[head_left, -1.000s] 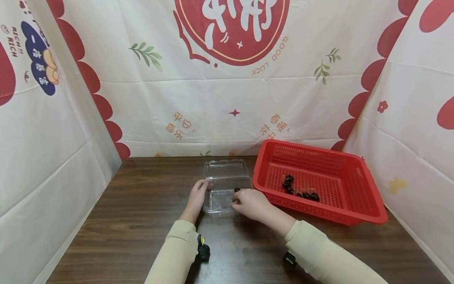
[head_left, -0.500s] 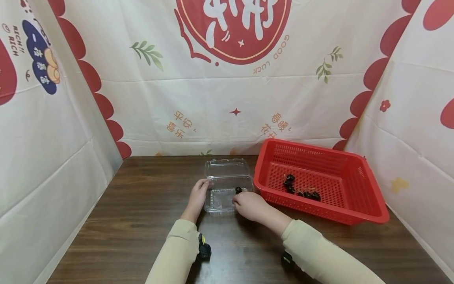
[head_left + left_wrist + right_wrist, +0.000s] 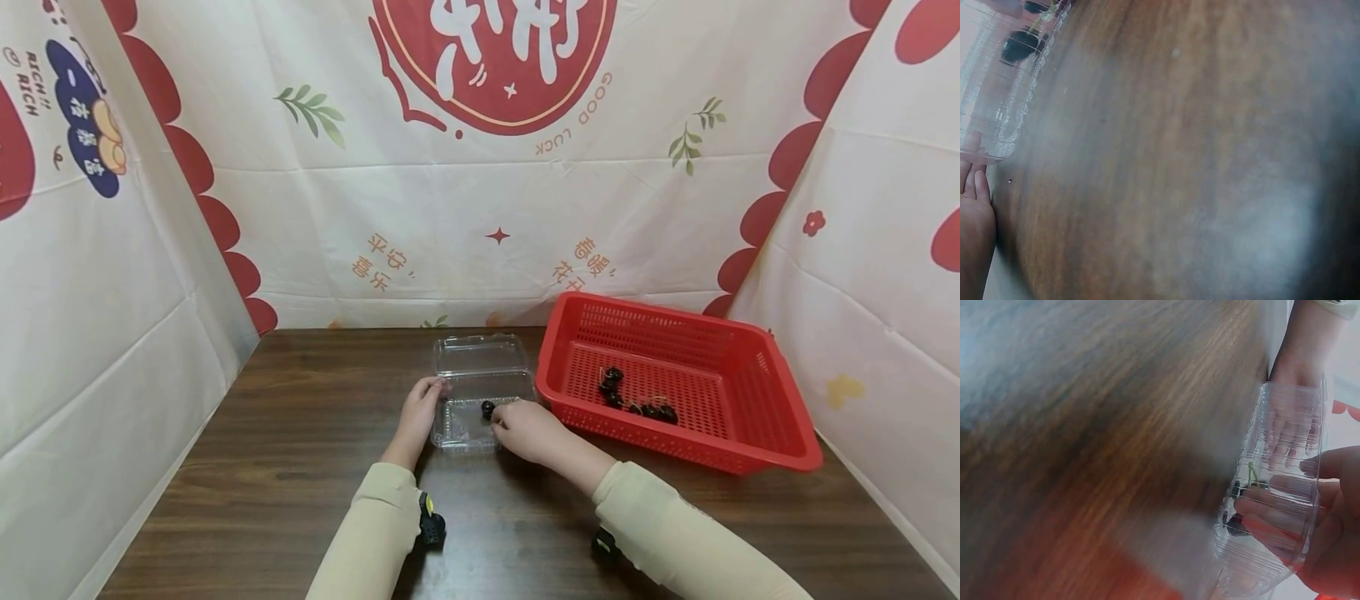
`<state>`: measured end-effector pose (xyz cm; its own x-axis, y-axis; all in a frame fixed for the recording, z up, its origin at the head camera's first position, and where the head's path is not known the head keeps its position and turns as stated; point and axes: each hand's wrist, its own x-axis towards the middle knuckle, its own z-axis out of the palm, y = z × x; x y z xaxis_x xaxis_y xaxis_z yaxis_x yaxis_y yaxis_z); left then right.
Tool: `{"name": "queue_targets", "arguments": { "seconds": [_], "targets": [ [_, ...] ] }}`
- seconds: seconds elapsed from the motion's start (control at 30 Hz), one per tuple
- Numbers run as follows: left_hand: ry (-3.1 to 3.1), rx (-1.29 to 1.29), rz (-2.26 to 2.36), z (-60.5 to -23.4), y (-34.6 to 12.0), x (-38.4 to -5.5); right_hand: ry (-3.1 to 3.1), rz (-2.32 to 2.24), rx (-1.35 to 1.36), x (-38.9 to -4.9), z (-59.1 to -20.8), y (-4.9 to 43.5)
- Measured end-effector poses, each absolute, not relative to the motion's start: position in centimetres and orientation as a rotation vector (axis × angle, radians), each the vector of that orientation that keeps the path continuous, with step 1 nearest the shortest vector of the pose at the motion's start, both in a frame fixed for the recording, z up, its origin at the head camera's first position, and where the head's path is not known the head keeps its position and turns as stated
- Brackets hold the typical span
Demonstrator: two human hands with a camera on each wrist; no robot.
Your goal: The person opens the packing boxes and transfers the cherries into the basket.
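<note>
A clear plastic clamshell box [image 3: 459, 429] lies with its lid raised toward the back. My left hand [image 3: 417, 417] holds the box's left side; some of its fingers [image 3: 972, 140] show through the plastic in the left wrist view. Over the right side of the box, my right hand [image 3: 531, 429] reaches in. Its fingers [image 3: 1266, 531] touch dark cherries [image 3: 1237, 525] on the box floor, with the thumb standing apart from them. A green stem [image 3: 1252, 472] rises near the fingertips. From the head, one cherry [image 3: 488, 409] shows just left of the fingertips.
A red perforated basket [image 3: 675, 446] stands to the right, close beside the box. Several dark cherries [image 3: 611, 387] with stems lie inside it. The brown wooden table [image 3: 300, 450] ends at a printed cloth [image 3: 337, 200] at the back and sides.
The visible cherry has shifted left and slightly nearer, away from the top of my right hand. My left hand and the box have stayed in place.
</note>
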<state>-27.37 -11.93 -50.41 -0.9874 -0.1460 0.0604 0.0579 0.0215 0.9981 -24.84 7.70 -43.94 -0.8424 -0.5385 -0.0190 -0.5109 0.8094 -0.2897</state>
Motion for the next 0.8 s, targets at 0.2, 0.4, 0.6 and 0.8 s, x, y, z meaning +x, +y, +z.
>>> {"name": "queue_targets", "arguments": {
  "seconds": [0.2,0.4,0.6,0.8],
  "targets": [
    [-2.145,0.075,-2.126,-49.8,-12.1,-27.1,2.926,-0.488,-0.901,-24.9,-43.7,7.8],
    [-2.138,0.102,-2.104,-50.3,-12.0,-27.1,2.940,-0.573,-0.906,-24.7,-43.2,7.8],
    [-2.125,0.106,-2.082,-50.5,-11.8,-27.3,2.935,-0.663,-0.927,-24.3,-42.5,7.9],
    [-2.112,0.116,-2.086,-50.5,-11.7,-27.3,2.943,-0.724,-1.073,-24.1,-42.4,8.0]
  ]
}}
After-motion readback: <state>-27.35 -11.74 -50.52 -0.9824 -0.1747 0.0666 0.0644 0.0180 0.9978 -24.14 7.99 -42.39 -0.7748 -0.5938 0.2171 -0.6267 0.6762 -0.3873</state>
